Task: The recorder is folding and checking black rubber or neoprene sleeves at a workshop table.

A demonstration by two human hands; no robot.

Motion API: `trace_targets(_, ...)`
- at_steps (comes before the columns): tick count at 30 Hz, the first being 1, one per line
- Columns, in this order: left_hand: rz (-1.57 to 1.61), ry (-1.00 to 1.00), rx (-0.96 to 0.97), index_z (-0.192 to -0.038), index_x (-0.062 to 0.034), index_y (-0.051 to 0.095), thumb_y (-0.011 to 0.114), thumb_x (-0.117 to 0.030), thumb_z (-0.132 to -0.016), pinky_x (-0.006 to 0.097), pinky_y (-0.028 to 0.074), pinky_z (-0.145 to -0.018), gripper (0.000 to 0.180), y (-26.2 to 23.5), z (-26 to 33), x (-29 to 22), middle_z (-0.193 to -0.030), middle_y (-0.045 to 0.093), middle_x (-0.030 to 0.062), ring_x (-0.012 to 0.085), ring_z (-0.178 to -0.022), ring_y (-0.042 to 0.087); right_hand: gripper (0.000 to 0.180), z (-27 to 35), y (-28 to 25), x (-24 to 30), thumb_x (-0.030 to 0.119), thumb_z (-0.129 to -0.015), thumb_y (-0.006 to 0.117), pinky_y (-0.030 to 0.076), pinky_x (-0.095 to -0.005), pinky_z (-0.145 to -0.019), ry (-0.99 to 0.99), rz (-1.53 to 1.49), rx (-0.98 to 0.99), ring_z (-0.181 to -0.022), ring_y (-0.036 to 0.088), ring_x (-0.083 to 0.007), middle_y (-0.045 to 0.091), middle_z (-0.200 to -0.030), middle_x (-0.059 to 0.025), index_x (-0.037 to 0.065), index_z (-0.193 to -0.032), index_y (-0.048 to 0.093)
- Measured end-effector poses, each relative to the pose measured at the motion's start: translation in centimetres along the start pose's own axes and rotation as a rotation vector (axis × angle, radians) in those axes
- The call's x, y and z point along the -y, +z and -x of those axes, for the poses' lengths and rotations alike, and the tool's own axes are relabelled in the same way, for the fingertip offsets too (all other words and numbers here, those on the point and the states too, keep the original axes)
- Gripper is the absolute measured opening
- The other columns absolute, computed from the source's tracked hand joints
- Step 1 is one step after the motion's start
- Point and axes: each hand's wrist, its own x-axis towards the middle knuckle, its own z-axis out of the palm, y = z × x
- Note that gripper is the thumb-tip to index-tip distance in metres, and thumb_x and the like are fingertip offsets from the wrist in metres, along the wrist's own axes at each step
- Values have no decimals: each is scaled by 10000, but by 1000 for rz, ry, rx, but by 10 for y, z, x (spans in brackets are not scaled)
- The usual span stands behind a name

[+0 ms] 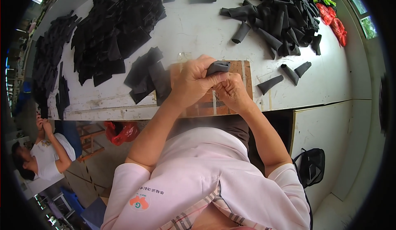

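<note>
A folded black fabric tube (218,67) is bunched up between my two hands, above a brown taped board (246,81) at the table's front edge. My left hand (192,80) is closed around it, thumb pressing along its near side. Against it, my right hand (233,92) is closed too, its fingertips pinching the lower part of the fabric, which the fingers mostly hide. Left of the board lie several flat black fabric pieces (145,74), partly overlapping it. To the right are a few loose rolled black tubes (270,84).
A large heap of flat black pieces (119,36) covers the white table's (185,27) far left; rolled tubes (282,21) pile up far right beside red plastic bags (339,31). A co-worker (51,153) sits at the left near a stool (90,141). A black bag (311,167) hangs at right.
</note>
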Motion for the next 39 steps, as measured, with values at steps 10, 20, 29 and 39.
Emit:
trace_targets(10, 66, 150, -176, -912, 19, 575, 607, -32, -787, 196, 428, -708, 138, 14, 12, -10, -844, 580, 45, 83, -785, 526, 79, 2, 3, -5, 106, -795, 559, 411, -351, -496, 28, 5, 5, -575, 523, -293, 516, -617, -104, 41, -753, 549)
trace_targets(20, 114, 159, -118, -933, 14, 580, 573, -90, -815, 235, 516, -711, 158, 5, 17, 4, -850, 610, 90, 122, -799, 589, 79, 6, 10, -9, 123, -782, 561, 439, -358, -520, 45, 19, -7, -585, 542, -281, 543, -611, -91, 59, -744, 590)
trace_targets(29, -158, 226, -67, -837, 12, 596, 596, -128, -813, 179, 443, -599, 142, -2, 7, -6, -786, 588, 52, 68, -657, 521, 143, 7, 6, -6, 136, -813, 545, 427, -354, -508, 42, -42, -9, -576, 543, -277, 540, -612, -101, 47, -704, 571)
trace_targets(39, -108, 309, -378, -789, -5, 584, 639, -157, -789, 158, 406, -545, 161, 21, 13, -13, -720, 582, 26, 27, -630, 512, 116, 3, -1, 8, 175, -807, 553, 446, -351, -524, 65, 218, 25, -612, 559, -273, 556, -650, -76, 71, -768, 584)
